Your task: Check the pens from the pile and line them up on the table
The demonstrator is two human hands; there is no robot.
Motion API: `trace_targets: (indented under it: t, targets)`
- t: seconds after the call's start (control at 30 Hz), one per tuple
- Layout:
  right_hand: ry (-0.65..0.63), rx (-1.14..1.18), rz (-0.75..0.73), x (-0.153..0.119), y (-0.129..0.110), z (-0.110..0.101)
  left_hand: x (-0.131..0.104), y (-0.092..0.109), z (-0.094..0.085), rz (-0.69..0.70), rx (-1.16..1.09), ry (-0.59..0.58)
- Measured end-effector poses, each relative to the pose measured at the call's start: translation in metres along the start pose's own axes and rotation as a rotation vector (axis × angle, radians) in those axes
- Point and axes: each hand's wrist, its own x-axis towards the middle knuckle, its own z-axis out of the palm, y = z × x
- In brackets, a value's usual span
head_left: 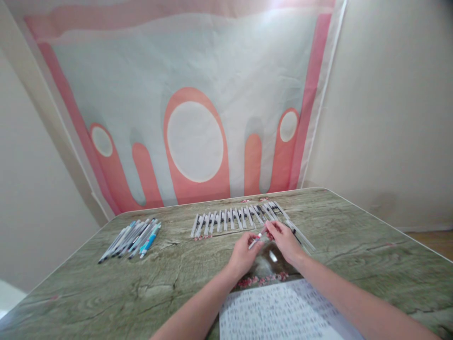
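Observation:
A slim pen point(260, 234) with a whitish barrel and small coloured marks is held slantwise over the table. My left hand point(244, 252) is closed around its lower part, and a pale end sticks out past the fingers. The fingertips of my right hand point(285, 240) pinch its upper end. Just behind both hands runs a row of clear pen tubes point(225, 221) with dark bits, set side by side. Some longer pale strips point(300, 234) lie right of my right hand. A small white piece or bright spot point(272, 256) shows below the hands; I cannot tell which.
At the left lies a bundle of pens point(130, 240), some with blue parts. A sheet covered in writing point(279, 311) is at the near edge, under my forearms. The wood-patterned table point(170, 283) meets a pink and grey hanging point(198, 189) behind.

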Motion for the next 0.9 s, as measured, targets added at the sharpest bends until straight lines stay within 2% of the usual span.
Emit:
trace_targets:
  t: [0.1, 0.23, 0.4, 0.53, 0.63, 0.77, 0.9]
  targets:
    - [-0.044, 0.07, 0.041, -0.001, 0.0, 0.002, -0.003, 0.003, -0.004, 0.063, 0.108, 0.025]
    - [-0.076, 0.181, 0.112, 0.0, 0.003, 0.003, -0.002, 0.002, -0.006, 0.047, 0.16, 0.011]
    - [-0.118, 0.294, 0.137, 0.002, 0.004, 0.002, 0.001, -0.004, -0.003, -0.054, 0.077, -0.046]
    - [-0.136, 0.367, 0.21, 0.003, 0.003, 0.004, 0.0, -0.003, -0.003, -0.071, 0.037, -0.064]
    - [-0.108, 0.349, 0.233, 0.001, 0.003, 0.005, -0.002, 0.0, -0.004, -0.058, 0.053, -0.052]
    - [-0.044, 0.208, 0.168, 0.0, 0.005, 0.005, -0.004, 0.0, -0.004, -0.064, 0.034, -0.064]
    - [-0.053, 0.199, 0.17, 0.002, 0.004, 0.003, -0.001, -0.008, -0.003, -0.116, -0.03, -0.11]
